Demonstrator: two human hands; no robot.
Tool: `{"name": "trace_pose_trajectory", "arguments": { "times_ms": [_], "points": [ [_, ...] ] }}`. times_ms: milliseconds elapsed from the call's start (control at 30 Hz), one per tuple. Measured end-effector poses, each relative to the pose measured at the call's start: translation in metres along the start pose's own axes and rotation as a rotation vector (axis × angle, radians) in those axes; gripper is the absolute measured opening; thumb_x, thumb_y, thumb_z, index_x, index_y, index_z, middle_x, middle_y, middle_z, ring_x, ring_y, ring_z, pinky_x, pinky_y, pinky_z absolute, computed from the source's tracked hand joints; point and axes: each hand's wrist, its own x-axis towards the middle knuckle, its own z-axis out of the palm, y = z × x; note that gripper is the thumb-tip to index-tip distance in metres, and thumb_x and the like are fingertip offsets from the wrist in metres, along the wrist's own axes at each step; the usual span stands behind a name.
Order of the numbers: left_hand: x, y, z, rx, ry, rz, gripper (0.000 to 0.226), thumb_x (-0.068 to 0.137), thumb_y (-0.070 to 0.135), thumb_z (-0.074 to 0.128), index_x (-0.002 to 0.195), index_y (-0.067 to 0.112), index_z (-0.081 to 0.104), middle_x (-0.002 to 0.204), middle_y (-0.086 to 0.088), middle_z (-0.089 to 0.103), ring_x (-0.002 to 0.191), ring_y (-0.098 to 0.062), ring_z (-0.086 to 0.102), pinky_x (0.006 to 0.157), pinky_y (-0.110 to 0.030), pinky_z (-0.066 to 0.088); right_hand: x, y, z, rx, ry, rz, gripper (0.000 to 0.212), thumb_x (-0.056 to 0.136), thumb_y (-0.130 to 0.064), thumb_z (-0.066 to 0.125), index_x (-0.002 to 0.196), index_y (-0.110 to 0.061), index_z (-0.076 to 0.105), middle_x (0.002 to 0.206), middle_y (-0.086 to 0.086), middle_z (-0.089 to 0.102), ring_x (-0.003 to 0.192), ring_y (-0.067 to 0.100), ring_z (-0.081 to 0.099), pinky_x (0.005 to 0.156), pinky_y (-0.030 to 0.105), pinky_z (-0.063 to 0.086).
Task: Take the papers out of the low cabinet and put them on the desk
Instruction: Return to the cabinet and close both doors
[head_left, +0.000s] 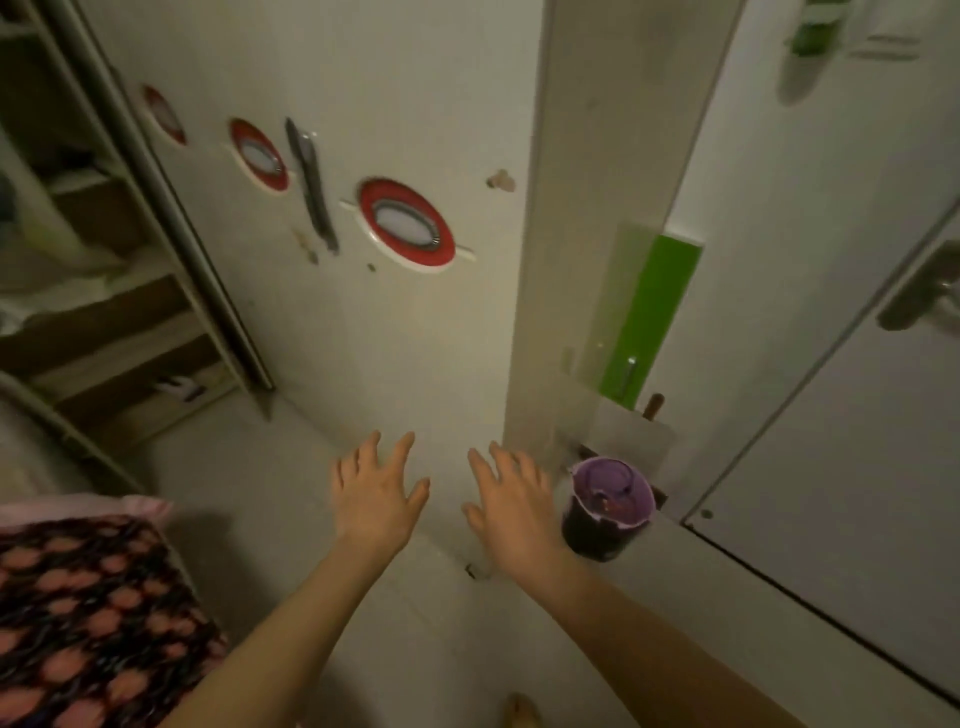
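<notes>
1. Head view, the only view: both hands are stretched forward over the pale floor (270, 499). The left hand (376, 499) and the right hand (511, 501) each have the fingers spread wide, palm down, and neither has hold of anything.

2. Progress, as I judge it: nothing of the task is done yet. No papers can be seen anywhere, in either hand or on any surface, and no desk shows in this view. I cannot tell which piece of furniture is the low cabinet.

3. Ahead of the hands stands a closed white door (363, 312) with a dark handle (311, 182). To the left an open shelf unit (119, 312) shows several boards; what lies on them is too blurred to name. If the papers are behind the white door or on those shelves, they are hidden or unreadable here.

4. Left to do, by my reading: reach the cabinet, open it if shut, take the papers out, carry them to the desk.

5. Counts: two hands, both empty. Three red oval rings (408, 223) on the white door. One dark handle between them. One purple bucket (610, 506) just beside the right hand, not touching it. One green panel (649, 317) behind the bucket. One patterned cloth (88, 623) at lower left. One lever handle (930, 296) on the door at far right.
</notes>
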Motion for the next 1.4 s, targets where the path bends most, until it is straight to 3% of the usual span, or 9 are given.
{"name": "trace_pose_trajectory", "arguments": {
  "times_ms": [300, 467, 700, 1200, 1400],
  "points": [
    [0.078, -0.118, -0.021, 0.032, 0.08, -0.516, 0.06, 0.086, 0.049, 0.045, 0.14, 0.031, 0.027, 0.148, -0.013, 0.03, 0.134, -0.034, 0.028, 0.114, -0.047, 0.015, 0.181, -0.076, 0.039, -0.021, -0.153, -0.433, 0.059, 0.088, -0.033, 0.052, 0.139, -0.019, 0.027, 0.145, 0.01, 0.035, 0.133, 0.031, 0.027, 0.108, 0.041, 0.025],
    [0.119, -0.201, -0.032, 0.064, 0.1, -0.689, 0.059, 0.085, 0.048, 0.046, 0.138, 0.029, 0.029, 0.147, -0.014, 0.031, 0.132, -0.036, 0.03, 0.113, -0.049, 0.018, 0.265, -0.146, 0.066, -0.021, -0.187, -0.571, 0.061, 0.087, -0.035, 0.053, 0.139, -0.018, 0.028, 0.14, 0.01, 0.04, 0.129, 0.031, 0.032, 0.105, 0.04, 0.028],
    [0.21, -0.33, -0.046, 0.068, 0.055, -0.698, 0.06, 0.087, 0.049, 0.043, 0.141, 0.031, 0.023, 0.149, -0.012, 0.028, 0.135, -0.033, 0.027, 0.113, -0.046, 0.02, 0.383, -0.256, 0.115, 0.006, -0.201, -0.58, 0.059, 0.079, -0.031, 0.065, 0.132, -0.013, 0.043, 0.129, 0.016, 0.052, 0.119, 0.038, 0.045, 0.097, 0.045, 0.037],
    [0.414, -0.581, -0.058, 0.048, -0.084, -0.814, 0.063, 0.089, 0.048, 0.039, 0.143, 0.032, 0.012, 0.152, -0.011, 0.022, 0.138, -0.031, 0.024, 0.116, -0.042, 0.015, 0.658, -0.453, 0.234, -0.021, -0.358, -0.638, 0.059, 0.089, -0.034, 0.051, 0.14, -0.021, 0.025, 0.142, 0.007, 0.038, 0.129, 0.029, 0.034, 0.106, 0.042, 0.031],
    [0.476, -0.681, -0.043, -0.008, -0.097, -0.889, 0.064, 0.087, 0.046, 0.046, 0.143, 0.03, 0.017, 0.151, -0.01, 0.025, 0.139, -0.031, 0.024, 0.117, -0.046, 0.011, 0.754, -0.519, 0.281, -0.045, -0.398, -0.658, 0.062, 0.09, -0.037, 0.05, 0.142, -0.021, 0.021, 0.145, 0.008, 0.035, 0.13, 0.029, 0.034, 0.107, 0.043, 0.032]
  ]
}}
